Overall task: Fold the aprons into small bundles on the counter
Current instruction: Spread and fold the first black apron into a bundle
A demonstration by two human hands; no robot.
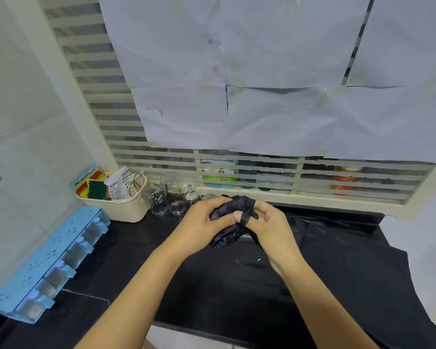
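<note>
Cream basket (121, 210) sits at the back left corner of the black counter (126, 250). In it: green & yellow sponges (96, 189), a white packet (118, 183) and scissors (136, 182) w/ gold handles. Next to it, along the back edge, are a few clear glass jars (170, 195); some look to have a bit of dark stuff at the bottom, can't tell what. A blue rack (48, 258) w/ see-through drawers runs along the left edge.

The apron bundle (228, 210) is black, small, and held up just over the counter near the back edge, between both hands. Left hand (202, 217) grips its left side, fingers wrapped round it, thumb on top. Right hand (269, 222) is curled up tight beside it, w/ a thin black strap (244, 219) looped over its fingers. Another black apron (325, 260) lies flat under the hands and over to the right edge.

The packet has print on it, but it's too small to read.
</note>
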